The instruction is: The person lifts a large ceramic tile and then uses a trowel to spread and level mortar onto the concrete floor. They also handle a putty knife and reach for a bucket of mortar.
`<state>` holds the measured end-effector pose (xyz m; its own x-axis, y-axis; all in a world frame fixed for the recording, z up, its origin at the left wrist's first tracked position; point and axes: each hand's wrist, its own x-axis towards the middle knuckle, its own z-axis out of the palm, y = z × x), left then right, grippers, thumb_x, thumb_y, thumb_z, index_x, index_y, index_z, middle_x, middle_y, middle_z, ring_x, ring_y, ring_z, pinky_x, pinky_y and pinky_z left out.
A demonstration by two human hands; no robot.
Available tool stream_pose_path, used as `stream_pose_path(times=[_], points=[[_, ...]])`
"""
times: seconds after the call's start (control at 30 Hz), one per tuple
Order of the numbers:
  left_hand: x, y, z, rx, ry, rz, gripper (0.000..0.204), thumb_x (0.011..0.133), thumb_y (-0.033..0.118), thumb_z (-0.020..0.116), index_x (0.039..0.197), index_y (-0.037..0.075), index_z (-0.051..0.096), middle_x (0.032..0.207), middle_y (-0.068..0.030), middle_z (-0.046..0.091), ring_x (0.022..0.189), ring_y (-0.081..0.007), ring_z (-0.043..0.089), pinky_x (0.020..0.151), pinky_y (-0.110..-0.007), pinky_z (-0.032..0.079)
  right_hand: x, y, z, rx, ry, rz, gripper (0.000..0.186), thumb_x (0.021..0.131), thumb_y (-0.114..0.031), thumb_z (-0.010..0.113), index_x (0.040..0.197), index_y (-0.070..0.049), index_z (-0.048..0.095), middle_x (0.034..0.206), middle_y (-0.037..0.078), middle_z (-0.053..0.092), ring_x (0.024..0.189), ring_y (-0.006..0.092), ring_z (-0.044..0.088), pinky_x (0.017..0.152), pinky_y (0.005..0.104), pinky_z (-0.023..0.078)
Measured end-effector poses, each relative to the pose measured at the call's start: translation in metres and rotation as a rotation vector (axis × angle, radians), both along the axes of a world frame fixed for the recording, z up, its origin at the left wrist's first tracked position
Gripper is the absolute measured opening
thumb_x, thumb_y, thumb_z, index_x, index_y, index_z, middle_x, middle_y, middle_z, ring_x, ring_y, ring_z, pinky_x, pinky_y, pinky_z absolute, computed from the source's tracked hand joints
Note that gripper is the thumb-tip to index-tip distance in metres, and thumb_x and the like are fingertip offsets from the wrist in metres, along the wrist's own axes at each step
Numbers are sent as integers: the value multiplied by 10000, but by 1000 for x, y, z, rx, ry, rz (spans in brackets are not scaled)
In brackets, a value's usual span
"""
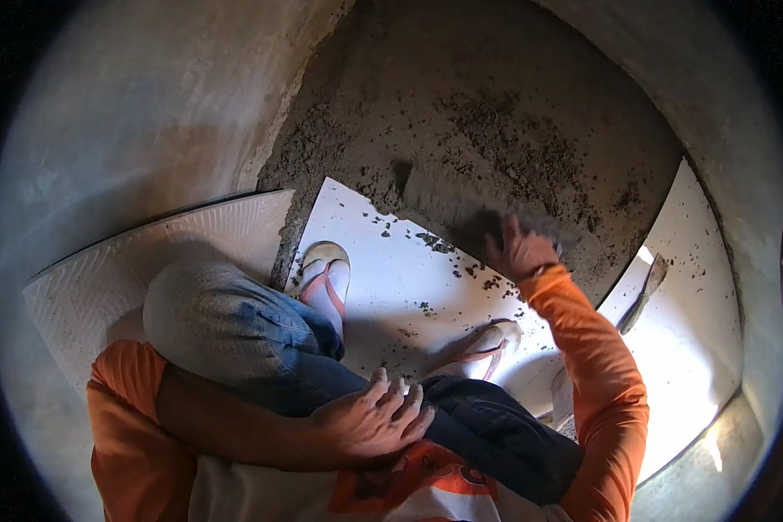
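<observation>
Grey mortar bed (pixel 574 52), loose crumbs dark across its middle. Long flat tool (pixel 461 198), blurred, lies over the near part of the bed, just short of the white tile (pixel 391 261). Right hand (pixel 531 252) at the tool's near side; from where I stand, cannot tell whether the fingers close on it. Left hand (pixel 376 422) by the lap, fingers loosely curled, slightly spread. Sandalled feet on the white tile. Handled tool (pixel 645 296) on a second white tile (pixel 683 339), right.
</observation>
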<state>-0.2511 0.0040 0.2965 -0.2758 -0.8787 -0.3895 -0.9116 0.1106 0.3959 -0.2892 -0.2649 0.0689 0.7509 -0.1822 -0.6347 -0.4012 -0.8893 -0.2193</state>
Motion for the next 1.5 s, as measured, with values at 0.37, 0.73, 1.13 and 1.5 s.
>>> stream_pose_path(times=[0.37,0.73,1.13,1.5], points=[[57,-31,-60,1015,282,422,280,887,170,438,1094,5,529,1108,-192,542,1006,-367,565,918,-506,402,2,-42,-15,-37,-167,-82,474,862,-449,496,1074,-25,508,834,307,605,775,445,617,659,501,502],[59,-87,-252,33,-41,907,237,862,214,550,992,23,500,1039,-172,534,873,-380,585,772,-483,469,-22,-110,19,-14,-535,-346,437,840,-330,577,1017,64,513,845,328,593,843,471,586,726,482,488],[99,-106,-249,90,79,899,184,795,223,568,841,46,552,986,-137,577,856,-351,605,765,-438,474,-44,-153,15,-108,-672,-443,438,849,-321,595,1052,63,538,852,310,600,847,462,585,710,460,481],[102,-151,-268,-188,182,1232,345,819,250,645,1055,31,520,1034,-198,580,936,-351,578,794,-416,462,-34,-133,15,-50,-557,-408,426,848,-339,579,939,72,517,762,321,584,796,476,586,680,478,486]])
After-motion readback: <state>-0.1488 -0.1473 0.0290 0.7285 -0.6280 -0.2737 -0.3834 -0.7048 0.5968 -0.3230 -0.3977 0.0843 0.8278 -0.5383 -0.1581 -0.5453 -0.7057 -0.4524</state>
